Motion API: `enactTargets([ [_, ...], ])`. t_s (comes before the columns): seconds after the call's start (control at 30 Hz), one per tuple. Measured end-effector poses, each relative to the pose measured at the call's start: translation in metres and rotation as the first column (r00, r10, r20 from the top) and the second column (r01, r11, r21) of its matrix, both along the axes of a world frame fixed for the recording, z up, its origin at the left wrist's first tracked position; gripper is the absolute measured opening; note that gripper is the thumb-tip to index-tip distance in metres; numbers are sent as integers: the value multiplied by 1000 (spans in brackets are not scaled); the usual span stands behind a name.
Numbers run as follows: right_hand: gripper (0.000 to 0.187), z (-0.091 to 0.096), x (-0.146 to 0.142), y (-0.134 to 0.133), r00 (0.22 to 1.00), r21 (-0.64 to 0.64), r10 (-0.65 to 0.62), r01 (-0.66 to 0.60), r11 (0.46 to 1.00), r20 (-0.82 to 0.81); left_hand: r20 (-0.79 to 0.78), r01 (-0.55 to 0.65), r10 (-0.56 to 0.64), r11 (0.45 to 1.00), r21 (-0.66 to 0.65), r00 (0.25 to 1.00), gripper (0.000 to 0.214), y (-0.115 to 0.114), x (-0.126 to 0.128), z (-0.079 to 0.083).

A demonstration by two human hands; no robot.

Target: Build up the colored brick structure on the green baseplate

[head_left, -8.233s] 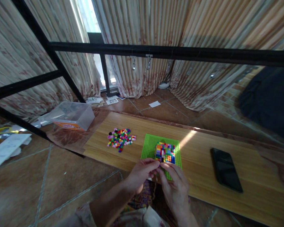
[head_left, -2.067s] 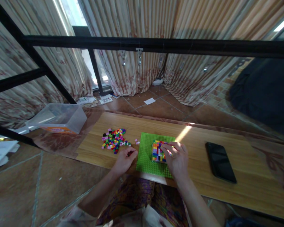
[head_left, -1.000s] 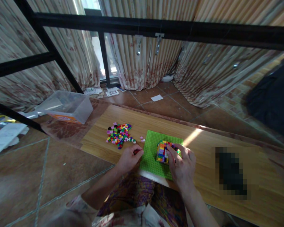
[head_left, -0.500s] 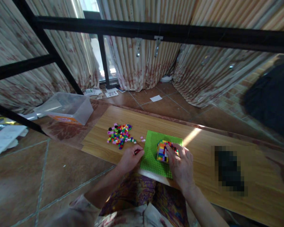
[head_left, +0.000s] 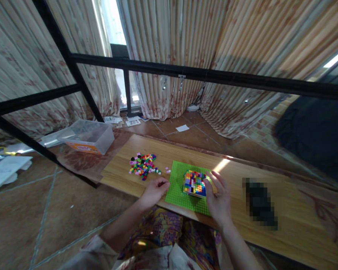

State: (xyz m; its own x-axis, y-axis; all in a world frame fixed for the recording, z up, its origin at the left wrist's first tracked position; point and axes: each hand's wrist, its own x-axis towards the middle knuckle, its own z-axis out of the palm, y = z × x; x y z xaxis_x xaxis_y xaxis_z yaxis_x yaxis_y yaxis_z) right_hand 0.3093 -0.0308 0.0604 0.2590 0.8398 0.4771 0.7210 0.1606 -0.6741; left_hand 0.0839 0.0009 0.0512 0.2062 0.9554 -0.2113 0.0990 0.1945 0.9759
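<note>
On the wooden board lies a green baseplate (head_left: 176,191), and a block built of many-coloured toy bricks (head_left: 193,183) stands on it. Beside the block's right side is my right hand (head_left: 219,198), its thumb and fingers spread apart and nothing seen between them. My left hand (head_left: 154,191) rests at the baseplate's left edge with fingers curled together; whatever they may hold is hidden. Beyond it is a loose heap of small coloured bricks (head_left: 143,165), with a few pink and white ones (head_left: 168,170) lying between heap and baseplate.
The long wooden board (head_left: 236,187) spans the front. A clear plastic box (head_left: 91,138) with an orange label stands at its far left. A blurred dark object (head_left: 260,204) lies on the right. Black metal bars (head_left: 146,67) cross in front of the curtains (head_left: 169,30).
My right hand has drawn back from the top of the brick block to its right side, fingers opening. My left hand stays near the baseplate's left edge. The head view has tilted up.
</note>
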Motion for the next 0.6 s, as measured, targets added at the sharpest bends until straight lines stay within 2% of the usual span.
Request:
enactTargets([
  [0.1, 29, 7, -16, -22, 978, -77, 139, -152, 985, -158, 187, 132, -101, 978, -160, 977, 33, -13, 11, 14],
  [0.17, 26, 10, -30, -37, 945, -123, 239, -271, 955, -224, 293, 238, -167, 945, -225, 941, 36, -21, 19, 24],
  [0.23, 24, 12, -41, -49, 915, -144, 270, -323, 935, -298, 374, 327, -217, 908, -261, 902, 36, -26, 26, 30],
  [0.4, 18, 16, -43, -57, 865, -142, 232, -324, 935, -444, 469, 413, -239, 855, -313, 850, 36, -28, 34, 32],
  [0.6, 18, 16, -35, -51, 846, -152, 190, -301, 941, -499, 522, 422, -206, 841, -338, 828, 37, -26, 42, 32],
])
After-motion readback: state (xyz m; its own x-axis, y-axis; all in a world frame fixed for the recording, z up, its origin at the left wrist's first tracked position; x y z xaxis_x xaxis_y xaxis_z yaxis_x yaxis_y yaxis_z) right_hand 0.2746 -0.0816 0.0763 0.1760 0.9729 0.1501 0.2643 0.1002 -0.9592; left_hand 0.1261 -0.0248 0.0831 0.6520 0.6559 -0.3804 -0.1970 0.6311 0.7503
